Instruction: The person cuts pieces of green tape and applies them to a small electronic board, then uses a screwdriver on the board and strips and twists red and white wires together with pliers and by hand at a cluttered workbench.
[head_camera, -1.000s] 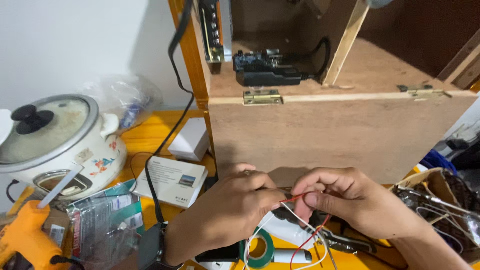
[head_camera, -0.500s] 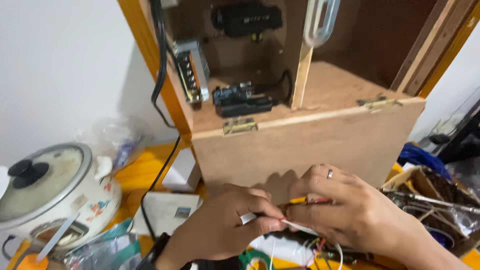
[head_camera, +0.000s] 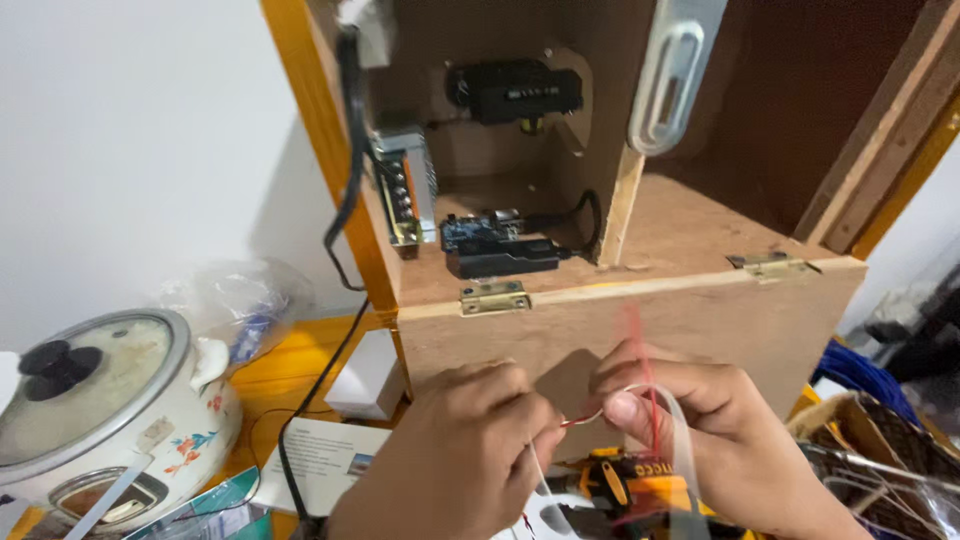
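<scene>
Head view looks at an open wooden cabinet (head_camera: 640, 330) whose hinged front panel hangs down; a black module (head_camera: 503, 257) and a metal power supply (head_camera: 405, 185) sit inside. At lower left stands a white rice cooker (head_camera: 95, 400) on the orange table (head_camera: 275, 375). In front of the panel, the left hand (head_camera: 450, 460) and right hand (head_camera: 700, 430) nearly meet, each with fingertips pinched shut on a thin red-and-white wire (head_camera: 600, 410) stretched between them, above a yellow-and-black tool (head_camera: 625, 480).
</scene>
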